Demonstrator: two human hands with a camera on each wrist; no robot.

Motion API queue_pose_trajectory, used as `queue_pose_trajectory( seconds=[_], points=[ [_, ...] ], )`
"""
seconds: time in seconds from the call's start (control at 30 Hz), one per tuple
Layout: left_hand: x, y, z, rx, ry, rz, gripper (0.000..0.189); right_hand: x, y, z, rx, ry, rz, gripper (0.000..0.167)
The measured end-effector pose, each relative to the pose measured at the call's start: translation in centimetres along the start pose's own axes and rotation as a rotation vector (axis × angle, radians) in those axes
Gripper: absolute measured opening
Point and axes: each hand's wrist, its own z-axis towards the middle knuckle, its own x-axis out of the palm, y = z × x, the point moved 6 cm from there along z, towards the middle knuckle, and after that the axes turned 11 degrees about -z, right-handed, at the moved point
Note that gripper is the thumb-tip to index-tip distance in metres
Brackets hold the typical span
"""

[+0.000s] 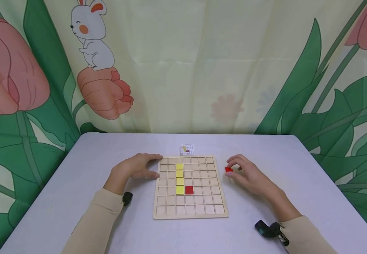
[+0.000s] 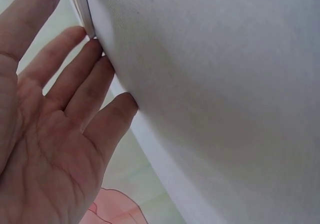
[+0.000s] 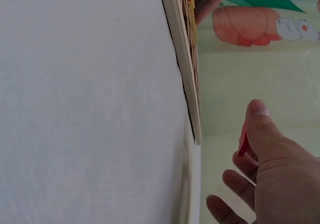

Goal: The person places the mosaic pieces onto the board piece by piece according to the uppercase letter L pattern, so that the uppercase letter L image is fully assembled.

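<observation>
A wooden grid board (image 1: 190, 217) lies on the table, with a column of several yellow square tiles (image 1: 179, 174) set in its cells. One red tile (image 1: 189, 190) sits in the cell right of the lowest yellow one. My left hand (image 1: 139, 166) touches the board's left edge with thumb and fingertips; in the left wrist view its fingers (image 2: 90, 84) reach to the board's corner. Off the board's right side, my right hand (image 1: 250, 175) pinches another red tile (image 1: 228, 169) between thumb and finger, held above the table in the right wrist view.
A small printed card (image 1: 187, 149) with a coloured grid pattern lies just behind the board. The white-covered table (image 1: 75, 176) ends at a curtain (image 1: 177, 70) printed with tulips and a rabbit. Both wrists carry black camera straps.
</observation>
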Motion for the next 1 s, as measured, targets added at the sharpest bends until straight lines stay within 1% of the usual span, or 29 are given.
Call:
queue_pose_trajectory(
  seconds=[0.17, 0.37, 0.57, 0.67, 0.9, 1.0],
  points=[
    [0.0, -0.1, 0.0, -0.006, 0.002, -0.005, 0.077, 0.3, 1.0, 0.6, -0.02, 0.007, 0.016, 0.018],
    [0.3, 0.2, -0.1, -0.025, 0.0, -0.01, 0.079, 1.1, 2.2, 1.1, -0.055, 0.019, 0.035, 0.019],
    [0.4, 0.2, -0.2, -0.012, 0.0, -0.007, 0.078, 1.7, 3.1, 1.5, -0.053, 0.035, 0.05, 0.021],
    [0.3, 0.2, -0.1, -0.023, -0.007, -0.018, 0.078, 1.9, 3.7, 1.9, -0.066, 0.041, 0.055, 0.021],
    [0.0, 0.0, -0.1, 0.0, -0.012, -0.016, 0.077, 2.5, 4.6, 2.6, -0.08, 0.059, 0.084, 0.021],
    [0.1, 0.0, 0.0, -0.012, -0.009, -0.02, 0.078, 2.8, 4.7, 2.7, -0.073, 0.07, 0.092, 0.022]
  ],
)
